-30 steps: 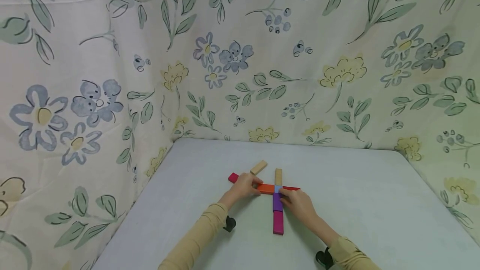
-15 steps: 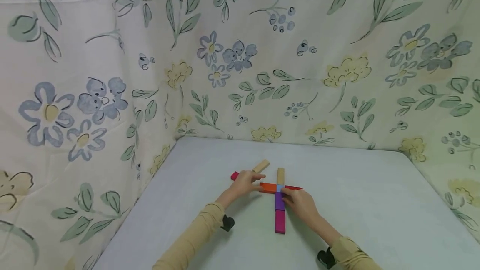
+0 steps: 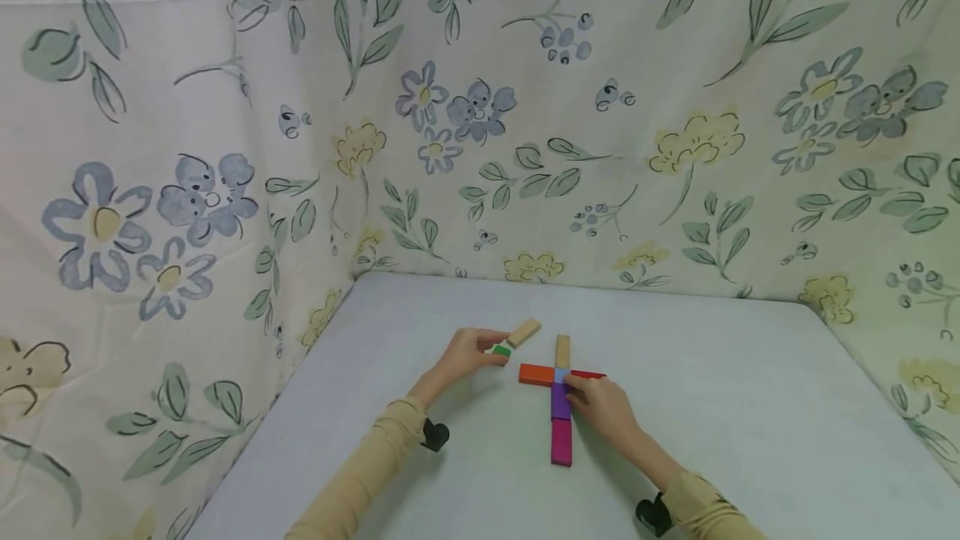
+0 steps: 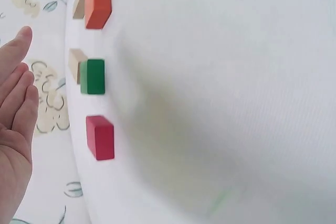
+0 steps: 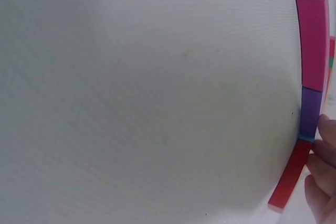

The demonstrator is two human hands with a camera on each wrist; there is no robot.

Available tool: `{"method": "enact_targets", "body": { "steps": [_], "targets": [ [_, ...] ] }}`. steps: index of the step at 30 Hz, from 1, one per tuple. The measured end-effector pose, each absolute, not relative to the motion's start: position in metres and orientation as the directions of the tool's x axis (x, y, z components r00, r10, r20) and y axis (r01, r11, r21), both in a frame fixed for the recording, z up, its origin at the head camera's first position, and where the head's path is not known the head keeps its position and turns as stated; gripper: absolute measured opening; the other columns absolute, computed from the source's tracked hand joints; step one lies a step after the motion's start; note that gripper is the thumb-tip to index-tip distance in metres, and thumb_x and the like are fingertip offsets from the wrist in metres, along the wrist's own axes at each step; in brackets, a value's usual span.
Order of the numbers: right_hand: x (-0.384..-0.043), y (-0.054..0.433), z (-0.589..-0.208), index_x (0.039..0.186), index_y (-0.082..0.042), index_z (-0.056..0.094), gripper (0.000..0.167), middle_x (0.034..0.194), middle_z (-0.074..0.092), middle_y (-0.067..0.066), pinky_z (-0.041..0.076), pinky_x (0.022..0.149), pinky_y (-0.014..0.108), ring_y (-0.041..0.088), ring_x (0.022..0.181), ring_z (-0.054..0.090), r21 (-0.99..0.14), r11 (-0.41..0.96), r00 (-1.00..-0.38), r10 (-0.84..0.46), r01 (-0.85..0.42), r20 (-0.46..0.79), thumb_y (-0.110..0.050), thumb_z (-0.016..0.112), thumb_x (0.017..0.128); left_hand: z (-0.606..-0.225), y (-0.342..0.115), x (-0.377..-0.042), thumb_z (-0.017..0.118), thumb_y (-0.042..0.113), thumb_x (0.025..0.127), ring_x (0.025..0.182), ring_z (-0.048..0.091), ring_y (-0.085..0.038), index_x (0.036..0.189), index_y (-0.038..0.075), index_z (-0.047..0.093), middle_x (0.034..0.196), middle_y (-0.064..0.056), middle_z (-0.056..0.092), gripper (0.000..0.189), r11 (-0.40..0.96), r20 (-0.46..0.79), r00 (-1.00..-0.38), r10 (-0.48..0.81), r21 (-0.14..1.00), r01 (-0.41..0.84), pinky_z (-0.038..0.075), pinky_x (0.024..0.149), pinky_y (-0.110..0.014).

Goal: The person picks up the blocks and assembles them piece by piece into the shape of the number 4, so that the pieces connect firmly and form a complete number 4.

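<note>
Head view, just below centre: I see the left hand (image 3: 461, 352), thumb and fingers parted and gripping nothing, just by the green block (image 3: 502, 351) and a pale wooden block (image 3: 524, 332). Lower right of centre, the right hand (image 3: 603, 408) rests relaxed fingers against the purple block (image 3: 559, 402), beside the light-blue block (image 3: 559, 375).

Reaching forward with both forearms (image 3: 378, 450), in tan cloth sleeves (image 3: 356, 477) ending well behind the fingers (image 3: 576, 382). Showing bare wrists (image 3: 654, 458) between cuffs (image 3: 408, 419) and hands. Extending bare left hand (image 3: 467, 350) inward, fingers long, thumb parted from fingertips. Holding bare right hand (image 3: 603, 405) back-up, fingers lightly bent, close together. Angling both forearms inward toward fingertips.
</note>
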State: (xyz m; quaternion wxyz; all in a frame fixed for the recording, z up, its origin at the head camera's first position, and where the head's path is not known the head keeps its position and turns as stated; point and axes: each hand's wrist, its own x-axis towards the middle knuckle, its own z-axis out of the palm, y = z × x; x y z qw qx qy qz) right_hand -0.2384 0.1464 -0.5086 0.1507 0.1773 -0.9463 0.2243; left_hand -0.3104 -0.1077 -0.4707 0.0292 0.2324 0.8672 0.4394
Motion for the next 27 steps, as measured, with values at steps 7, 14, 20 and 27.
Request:
{"method": "enact_targets", "body": {
  "steps": [7,14,20,27],
  "targets": [
    [-0.238,0.146,-0.508,0.099,-0.005,0.073,0.022,0.087,0.074,0.007,0.054,0.062,0.029,0.014,0.071,0.067,-0.378,0.839,-0.899,-0.262,-0.392,0.35,-0.006,0.075,0.077,-0.469,-0.12,-0.317,0.076,0.017,0.08,0.112,0.062,-0.028,0.121,0.009,0.065,0.123,-0.011,0.065,0.042,0.561,0.143,-0.918,0.37,0.753,0.344,0.052,0.091,-0.034],
    [-0.239,0.147,-0.511,0.099,-0.005,0.073,0.022,0.086,0.074,0.006,0.054,0.061,0.027,0.013,0.068,0.065,-0.373,0.839,-0.895,-0.264,-0.397,0.36,-0.007,0.076,0.076,-0.487,-0.115,-0.32,0.077,0.011,0.078,0.105,0.063,-0.031,0.117,0.001,0.066,0.117,-0.014,0.068,0.042,0.561,0.168,-0.919,0.357,0.748,0.354,0.053,0.085,-0.039],
    [-0.24,0.147,-0.511,0.097,-0.006,0.073,0.021,0.084,0.074,0.005,0.052,0.059,0.025,0.012,0.066,0.065,-0.364,0.836,-0.886,-0.273,-0.411,0.374,-0.006,0.076,0.076,-0.496,-0.105,-0.315,0.078,0.014,0.078,0.109,0.062,-0.03,0.116,0.001,0.067,0.118,-0.014,0.067,0.042,0.592,0.147,-0.942,0.301,0.746,0.306,0.052,0.089,-0.038],
    [-0.24,0.148,-0.511,0.099,-0.006,0.073,0.022,0.084,0.074,0.004,0.047,0.057,0.019,0.005,0.062,0.057,-0.377,0.836,-0.896,-0.267,-0.398,0.354,-0.006,0.076,0.077,-0.499,-0.095,-0.314,0.079,0.014,0.076,0.1,0.064,-0.028,0.113,0.0,0.068,0.113,-0.016,0.069,0.042,0.668,0.173,-0.949,0.265,0.676,0.31,0.052,0.082,-0.039]
  ]
}}
